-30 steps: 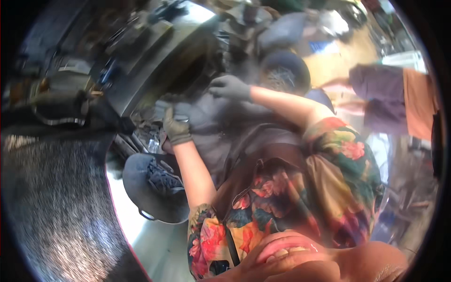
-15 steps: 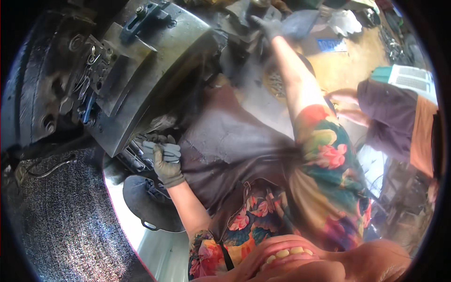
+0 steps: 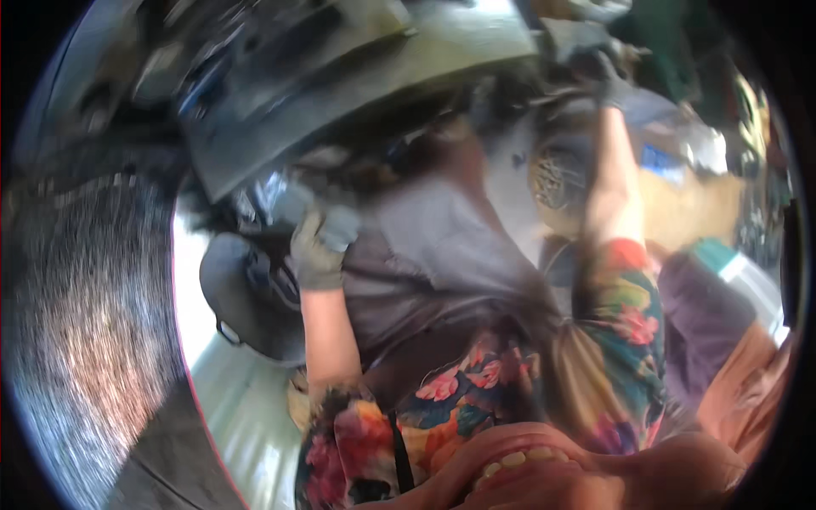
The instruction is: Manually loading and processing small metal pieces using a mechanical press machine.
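Note:
My left hand (image 3: 319,253), in a dull khaki-grey glove, is beside the lower edge of a large metal machine (image 3: 357,93). Its fingers curl about a pale grey blocky piece (image 3: 342,226), too blurred to name. Just below that hand stands a black rubber-like tub (image 3: 234,289) with dark things inside. My right arm stretches far forward, and my right hand (image 3: 609,83), in a dark grey glove, reaches the grey clutter (image 3: 578,38) beyond the machine's right end. Motion smears its fingers, so I cannot tell whether it holds anything.
A brown apron (image 3: 450,221) covers my lap. Between it and my right arm sits a round container (image 3: 544,183) of small metal pieces. Farther right are a blue plate (image 3: 661,161), a white bag (image 3: 705,149) and another person's dark clothing (image 3: 701,310). Dark, rough-textured matting (image 3: 93,314) lies left.
The whole view has shifted and blurred, with the machine now spanning farther right. My right arm has swung rightward in the picture, still stretched forward. My left hand stays near the machine's edge.

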A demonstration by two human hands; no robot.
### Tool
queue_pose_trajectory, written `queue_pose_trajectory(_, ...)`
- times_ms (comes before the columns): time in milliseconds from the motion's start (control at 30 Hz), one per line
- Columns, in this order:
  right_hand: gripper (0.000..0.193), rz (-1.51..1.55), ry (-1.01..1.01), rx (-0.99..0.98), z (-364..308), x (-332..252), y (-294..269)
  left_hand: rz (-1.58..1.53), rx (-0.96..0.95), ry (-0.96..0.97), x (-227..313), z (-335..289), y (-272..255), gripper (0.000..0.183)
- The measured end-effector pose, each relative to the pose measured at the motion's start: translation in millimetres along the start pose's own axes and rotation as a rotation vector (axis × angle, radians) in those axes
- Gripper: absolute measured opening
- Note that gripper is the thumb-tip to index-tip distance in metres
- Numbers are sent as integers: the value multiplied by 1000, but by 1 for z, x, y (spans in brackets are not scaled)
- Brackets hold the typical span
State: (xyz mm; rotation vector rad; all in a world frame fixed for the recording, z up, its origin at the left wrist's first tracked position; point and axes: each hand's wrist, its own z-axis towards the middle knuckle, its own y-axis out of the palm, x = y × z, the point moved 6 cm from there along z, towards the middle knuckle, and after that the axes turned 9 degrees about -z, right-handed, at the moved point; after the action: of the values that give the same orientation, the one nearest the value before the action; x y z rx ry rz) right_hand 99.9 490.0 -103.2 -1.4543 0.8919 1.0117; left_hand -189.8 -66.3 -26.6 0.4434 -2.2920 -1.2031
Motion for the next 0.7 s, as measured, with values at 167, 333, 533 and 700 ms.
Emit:
queue_pose_trajectory(167,54,276,-243,-320,-44,-26,-89,43,-59,-4,-18,13,26,23)
queue_pose_trajectory(333,57,280,-182,-820,-184,-206,5,3,-91,14,-13,1,22,30)
queue_pose_trajectory(533,44,-230,-181,-1181,-266,-317,106,-155,-250,-73,-25,14,20,37)
queue_pose_trajectory(700,41,-285,168,-1248,-272,-344,163,-228,-294,-72,-23,14,25,37)
